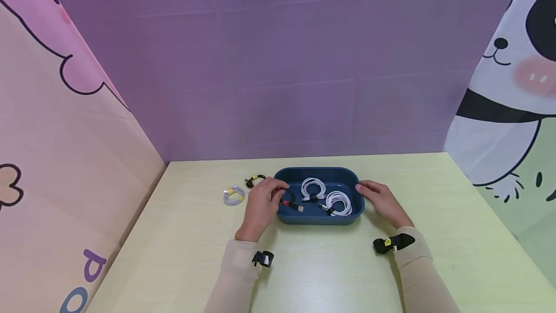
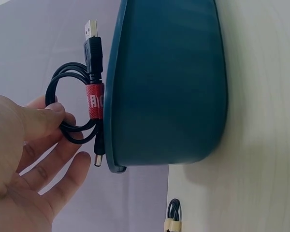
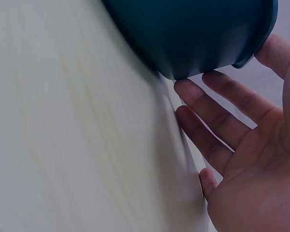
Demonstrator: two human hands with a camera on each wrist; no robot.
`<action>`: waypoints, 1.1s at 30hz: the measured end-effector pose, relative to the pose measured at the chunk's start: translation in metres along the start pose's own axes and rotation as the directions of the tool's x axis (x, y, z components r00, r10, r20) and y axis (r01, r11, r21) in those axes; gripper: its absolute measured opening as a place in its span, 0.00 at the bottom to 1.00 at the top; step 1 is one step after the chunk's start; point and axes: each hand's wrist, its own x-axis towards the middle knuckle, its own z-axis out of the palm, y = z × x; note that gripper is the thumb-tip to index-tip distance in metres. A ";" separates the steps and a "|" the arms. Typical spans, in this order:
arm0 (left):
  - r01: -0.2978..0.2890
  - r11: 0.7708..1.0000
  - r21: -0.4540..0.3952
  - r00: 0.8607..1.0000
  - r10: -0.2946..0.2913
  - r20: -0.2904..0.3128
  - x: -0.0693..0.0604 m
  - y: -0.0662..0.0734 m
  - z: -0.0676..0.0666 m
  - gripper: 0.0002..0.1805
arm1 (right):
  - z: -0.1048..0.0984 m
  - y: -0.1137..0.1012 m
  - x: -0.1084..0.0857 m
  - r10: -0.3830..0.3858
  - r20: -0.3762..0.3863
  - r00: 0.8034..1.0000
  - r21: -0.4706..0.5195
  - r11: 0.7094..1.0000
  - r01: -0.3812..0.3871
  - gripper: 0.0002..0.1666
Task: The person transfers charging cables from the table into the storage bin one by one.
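A coiled black USB cable (image 2: 70, 72) with a red strap is pinched between the thumb and fingers of my left hand (image 1: 262, 204). It hangs at the left rim of a dark blue bin (image 1: 321, 221), its USB plug over the inside. Two white coiled cables, an upper one (image 1: 313, 188) and a lower one (image 1: 339, 203), lie in the bin with black ties. My right hand (image 1: 384, 202) holds the bin's right end, thumb over the rim and fingertips against the outer wall.
Left of the bin on the pale table (image 1: 326, 274) lie a light grey-purple coiled cable (image 1: 234, 196) with yellow ties and a black cable (image 1: 249, 181) with a yellow tie, partly behind my left hand. A purple cloth (image 1: 295, 71) hangs behind the table.
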 end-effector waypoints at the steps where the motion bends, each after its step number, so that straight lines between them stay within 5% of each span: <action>1: 0.002 1.000 -0.001 1.000 -0.002 0.003 0.000 0.000 0.000 0.07 | 0.000 0.000 0.000 -0.001 0.000 1.000 -0.003 1.000 0.001 0.39; 33: -0.004 0.997 0.082 0.997 -0.002 0.073 -0.004 -0.001 0.008 0.07 | -0.001 -0.001 -0.002 0.005 0.003 1.000 0.001 1.000 -0.005 0.38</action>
